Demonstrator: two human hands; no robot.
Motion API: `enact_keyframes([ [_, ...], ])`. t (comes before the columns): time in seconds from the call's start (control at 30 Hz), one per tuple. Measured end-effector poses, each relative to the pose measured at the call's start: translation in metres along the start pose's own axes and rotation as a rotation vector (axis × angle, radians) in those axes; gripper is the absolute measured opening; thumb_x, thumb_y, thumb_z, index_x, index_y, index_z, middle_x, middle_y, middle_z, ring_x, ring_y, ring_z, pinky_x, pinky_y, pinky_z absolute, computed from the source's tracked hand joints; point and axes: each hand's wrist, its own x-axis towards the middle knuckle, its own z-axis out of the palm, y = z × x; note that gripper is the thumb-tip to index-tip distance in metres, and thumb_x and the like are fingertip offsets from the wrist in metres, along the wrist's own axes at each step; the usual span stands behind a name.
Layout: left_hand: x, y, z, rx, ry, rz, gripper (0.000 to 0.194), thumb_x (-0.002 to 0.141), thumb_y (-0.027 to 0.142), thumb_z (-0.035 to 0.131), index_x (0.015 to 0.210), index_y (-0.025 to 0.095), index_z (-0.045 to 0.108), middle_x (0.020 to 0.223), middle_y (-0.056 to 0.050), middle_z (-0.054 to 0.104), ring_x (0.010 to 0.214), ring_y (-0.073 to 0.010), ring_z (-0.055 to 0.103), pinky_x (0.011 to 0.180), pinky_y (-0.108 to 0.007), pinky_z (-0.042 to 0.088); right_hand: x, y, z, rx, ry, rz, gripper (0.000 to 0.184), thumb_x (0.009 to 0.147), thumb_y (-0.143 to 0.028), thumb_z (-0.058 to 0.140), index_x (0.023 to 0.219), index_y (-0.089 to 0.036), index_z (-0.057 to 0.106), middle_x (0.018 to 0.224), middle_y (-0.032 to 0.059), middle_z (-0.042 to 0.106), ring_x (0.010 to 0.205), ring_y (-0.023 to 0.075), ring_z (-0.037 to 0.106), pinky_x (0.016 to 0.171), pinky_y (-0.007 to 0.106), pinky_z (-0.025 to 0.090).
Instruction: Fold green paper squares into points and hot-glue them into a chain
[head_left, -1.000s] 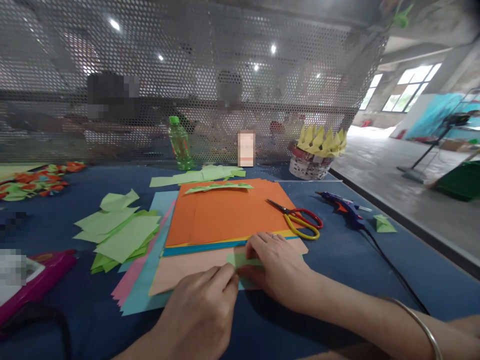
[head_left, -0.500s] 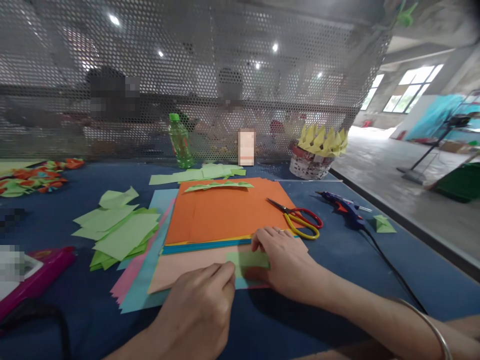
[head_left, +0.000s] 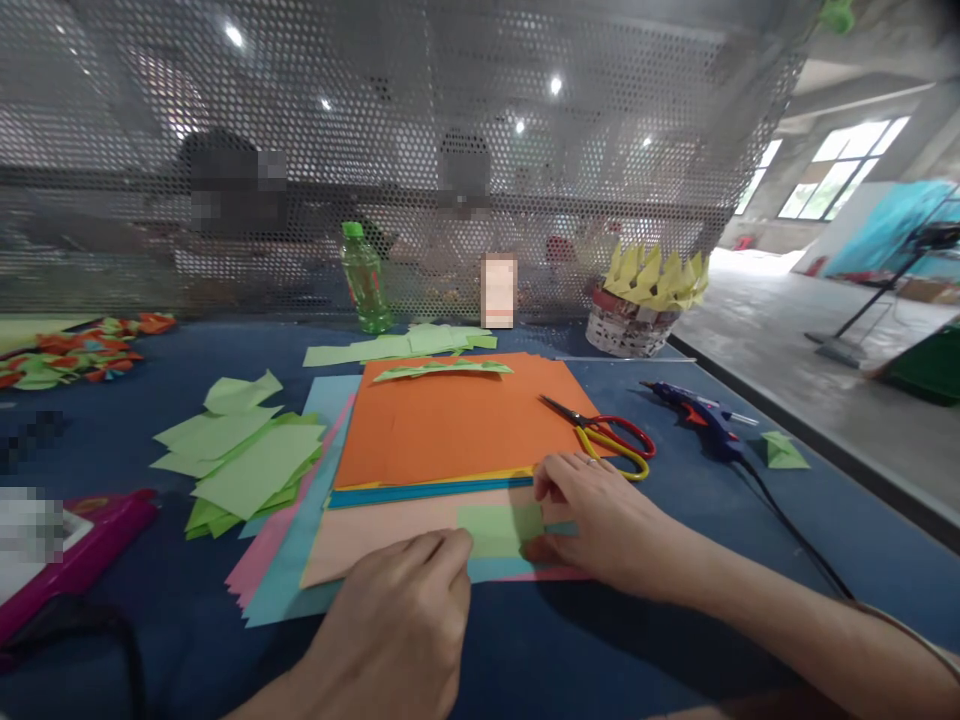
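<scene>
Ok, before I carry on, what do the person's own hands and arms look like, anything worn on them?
Both are ungloved, and no sleeves show. The right hand has a slim ring on one finger, with a thin, pale bangle further up that arm. On the left hand, I can see no jewellery.

Daylight enters by the window (head_left: 845, 165) at right and leaves pale glare on the far floor (head_left: 757, 265). Small bright lamps (head_left: 556, 86) shine through the mesh (head_left: 390, 45), behind which shapes are dim and unclear. The table (head_left: 555, 665) gets softer light, with a diffuse shadow below the right hand (head_left: 600, 515). Blocky pixels cover some patches; the top right corner darkens.
</scene>
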Motion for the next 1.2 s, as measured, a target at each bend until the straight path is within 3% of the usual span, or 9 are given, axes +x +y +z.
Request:
enact_keyframes([
  [0.23, -0.001, 0.000, -0.003, -0.006, -0.051, -0.019, 0.023, 0.057, 0.004, 0.051, 0.073, 0.019, 0.058, 0.079, -0.006, 0.060, 0.064, -0.0222, 0.057, 0.057, -0.034, 0.047, -0.007, 0.003, -0.007, -0.028, -0.009, 0.014, 0.028, 0.074, -0.026, 0.078, 0.092, -0.023, 0.057, 0.092, 0.0002, 0.065, 0.084, 0.0209, 0.056, 0.072, 0.031, 0.034],
  [0.4, -0.002, -0.001, -0.005, -0.002, -0.073, -0.024, 0.021, 0.058, 0.004, 0.052, 0.072, 0.019, 0.058, 0.079, -0.007, 0.060, 0.065, -0.0234, 0.058, 0.057, -0.035, 0.051, -0.011, 0.005, -0.008, -0.002, -0.036, 0.040, 0.028, 0.075, -0.030, 0.077, 0.093, -0.023, 0.058, 0.092, 0.0008, 0.064, 0.086, 0.0214, 0.057, 0.073, 0.031, 0.036],
  [0.6, 0.000, 0.001, -0.005, -0.003, -0.090, -0.030, 0.021, 0.061, 0.003, 0.051, 0.072, 0.017, 0.059, 0.078, -0.009, 0.062, 0.069, -0.0239, 0.061, 0.065, -0.037, 0.056, -0.015, -0.001, -0.012, 0.120, -0.027, 0.045, 0.019, 0.077, -0.017, 0.070, 0.093, -0.023, 0.061, 0.093, 0.0003, 0.065, 0.090, 0.0204, 0.059, 0.077, 0.032, 0.040],
  [0.7, -0.002, 0.001, -0.001, -0.001, -0.019, -0.025, 0.018, 0.065, 0.004, 0.049, 0.072, 0.018, 0.059, 0.076, -0.009, 0.062, 0.067, -0.0242, 0.061, 0.064, -0.038, 0.056, -0.012, -0.008, -0.010, 0.135, 0.006, 0.005, 0.011, 0.085, -0.024, 0.069, 0.094, -0.023, 0.062, 0.096, 0.0017, 0.065, 0.092, 0.0206, 0.059, 0.081, 0.034, 0.042],
  [0.8, -0.002, 0.001, 0.002, -0.003, 0.048, -0.024, 0.020, 0.069, 0.003, 0.045, 0.071, 0.018, 0.059, 0.075, -0.009, 0.062, 0.065, -0.0238, 0.061, 0.062, -0.038, 0.055, -0.006, -0.012, -0.004, 0.074, 0.020, -0.037, 0.022, 0.082, -0.028, 0.077, 0.097, -0.021, 0.063, 0.101, 0.0046, 0.065, 0.097, 0.0235, 0.059, 0.086, 0.037, 0.043],
  [0.9, 0.001, 0.001, 0.000, -0.007, 0.082, -0.020, 0.023, 0.074, 0.003, 0.042, 0.070, 0.019, 0.057, 0.072, -0.007, 0.060, 0.061, -0.0231, 0.060, 0.057, -0.037, 0.052, -0.001, -0.011, 0.000, 0.047, -0.001, -0.043, 0.029, 0.074, -0.026, 0.083, 0.094, -0.020, 0.063, 0.098, 0.0042, 0.064, 0.093, 0.0238, 0.059, 0.081, 0.036, 0.044],
  [1.03, 0.009, 0.001, -0.010, 0.016, 0.153, -0.012, 0.030, 0.084, 0.002, 0.037, 0.068, 0.020, 0.055, 0.068, -0.005, 0.057, 0.056, -0.0210, 0.056, 0.051, -0.034, 0.045, 0.001, -0.006, 0.004, 0.124, 0.024, -0.042, 0.020, 0.075, -0.014, 0.077, 0.085, -0.021, 0.060, 0.090, 0.0008, 0.064, 0.086, 0.0198, 0.058, 0.073, 0.031, 0.042],
  [1.2, 0.015, 0.003, -0.018, -0.060, 0.331, -0.013, 0.025, 0.094, 0.005, 0.040, 0.081, 0.017, 0.058, 0.079, -0.005, 0.059, 0.073, -0.0197, 0.060, 0.062, -0.032, 0.045, -0.008, -0.009, 0.006, 0.230, 0.067, -0.098, 0.014, 0.086, -0.013, 0.067, 0.081, -0.022, 0.057, 0.086, 0.0000, 0.065, 0.080, 0.0171, 0.059, 0.069, 0.028, 0.042],
])
